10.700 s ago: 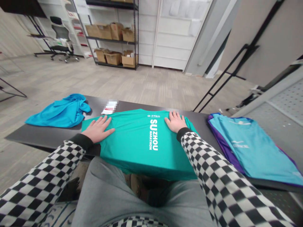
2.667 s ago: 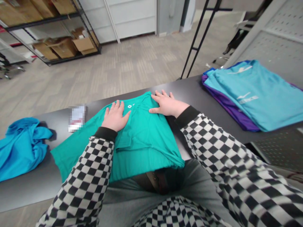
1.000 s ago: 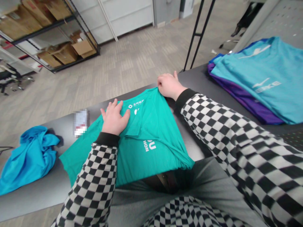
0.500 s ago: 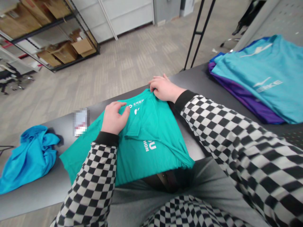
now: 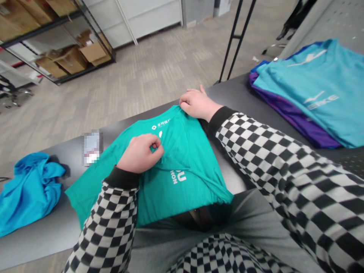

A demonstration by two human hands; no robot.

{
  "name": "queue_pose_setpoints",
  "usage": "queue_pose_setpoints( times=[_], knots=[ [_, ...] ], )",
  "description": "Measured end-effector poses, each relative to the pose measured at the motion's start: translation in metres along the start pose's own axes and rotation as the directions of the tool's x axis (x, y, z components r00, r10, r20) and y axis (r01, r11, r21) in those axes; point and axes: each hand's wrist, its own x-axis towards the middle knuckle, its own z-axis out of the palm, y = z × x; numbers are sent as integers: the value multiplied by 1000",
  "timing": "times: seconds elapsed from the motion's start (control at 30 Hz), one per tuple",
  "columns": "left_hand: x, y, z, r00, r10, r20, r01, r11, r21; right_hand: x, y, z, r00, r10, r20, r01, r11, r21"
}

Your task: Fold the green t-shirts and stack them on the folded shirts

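Note:
A green T-shirt (image 5: 159, 197) with white lettering lies partly folded on the table, its lower edge hanging toward my lap. My left hand (image 5: 143, 152) is over the middle of the shirt, thumb and fingertips curled together in a pinch at the folded sleeve; the cloth between them is mostly covered by the hand. At the far right corner of the shirt, by the collar and shoulder, my right hand (image 5: 197, 103) has its fingers bent down onto the fabric.
A crumpled blue garment (image 5: 31, 189) lies at the left of the grey table (image 5: 34, 246). Near it is a small blurred-out packet (image 5: 92, 148). Folded blue and purple shirts (image 5: 318, 91) are stacked at the right. Beyond the table stand a black rack post (image 5: 234, 38) and shelves with cardboard boxes (image 5: 71, 58).
My left hand has moved right and toward me across the shirt, and its fingers have closed into a pinch. The right hand stays at the shoulder. The view has shifted slightly.

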Motion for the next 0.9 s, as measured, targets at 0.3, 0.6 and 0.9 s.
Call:
queue_pose_setpoints(
  times=[0.3, 0.6, 0.9],
  knots=[
    [-3, -6, 2, 1000, -26, -10, 26, 999, 48, -2, -2, -3, 1000, -7, 16, 7, 1000, -9],
    [-6, -19, -6, 886, -186, -424, 221, 975, 34, 0, 2, 0, 1000, -15, 14, 15, 1000, 10],
    [-9, 26, -1, 937, 320, 139, -289, 935, -203, -1, -2, -2, 1000, -8, 7, 8, 1000, -12]
  ],
)
